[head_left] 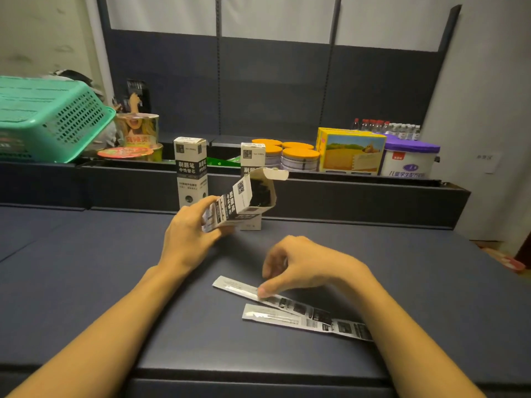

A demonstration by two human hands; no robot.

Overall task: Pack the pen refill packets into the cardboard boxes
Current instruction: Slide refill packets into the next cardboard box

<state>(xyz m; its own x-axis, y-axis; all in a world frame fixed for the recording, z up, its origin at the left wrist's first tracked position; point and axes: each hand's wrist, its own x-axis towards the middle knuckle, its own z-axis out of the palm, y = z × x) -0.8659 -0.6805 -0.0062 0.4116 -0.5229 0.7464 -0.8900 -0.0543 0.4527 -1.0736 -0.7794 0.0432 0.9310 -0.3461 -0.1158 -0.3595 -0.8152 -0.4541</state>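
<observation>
head view: left hand (191,234) grips a tilted open cardboard box (240,201), flap up. right hand (298,265) has curled fingers, fingertips pressing one refill packet (260,293) on the dark table (86,268); a second packet (304,321) lies just beneath its wrist.

The desk (86,282) has a matt, dark blue surface that looks smooth. The open box (244,196) gripped by the left hand (189,234) is thin printed cardboard, matt white and black, as are the two upright boxes (190,170) behind it. The two refill packets (287,300) under the right hand (298,262) look like glossy film (silvery at one end, catching the light). The green basket (51,119) is perforated plastic, and the orange-lidded tins (298,159) have smooth plastic-looking lids.
</observation>
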